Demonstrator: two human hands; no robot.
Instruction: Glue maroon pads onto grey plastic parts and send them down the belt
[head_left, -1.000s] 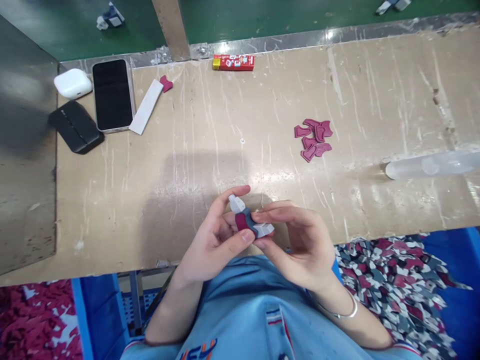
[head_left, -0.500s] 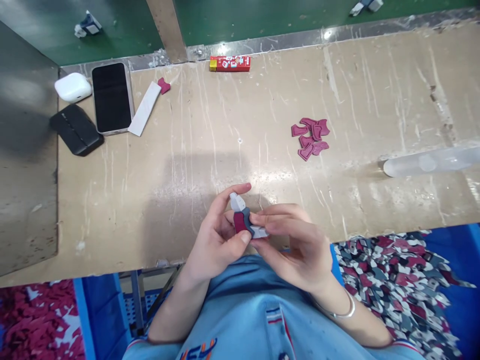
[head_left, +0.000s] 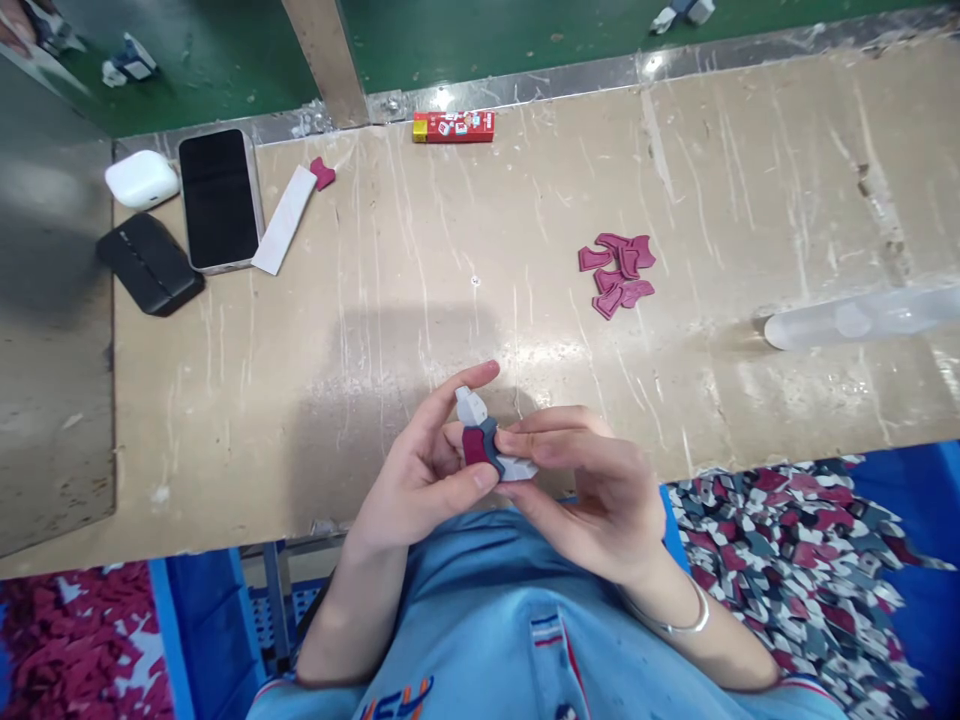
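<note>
A small plastic piece [head_left: 480,446] in white, dark grey-blue and maroon is held between both hands above the near part of the table. My left hand [head_left: 431,465] pinches its maroon side with the thumb, while the index finger stretches out past its white tip. From the right, my right hand [head_left: 592,480] grips the lower white end between thumb and fingers. Fingers hide part of the piece. Farther up the table to the right lies a loose cluster of flat maroon pieces [head_left: 619,275].
Near the back edge lies a red lighter [head_left: 454,127]. A phone [head_left: 219,200], white earbud case [head_left: 142,180], black case [head_left: 150,263], white strip [head_left: 285,220] and maroon piece [head_left: 322,174] sit at left. A translucent tube [head_left: 862,317] lies right. Blue bins [head_left: 206,630] flank me below.
The view has shifted slightly. Both hands keep their grip on the small piece, with almost no change in their pose.
</note>
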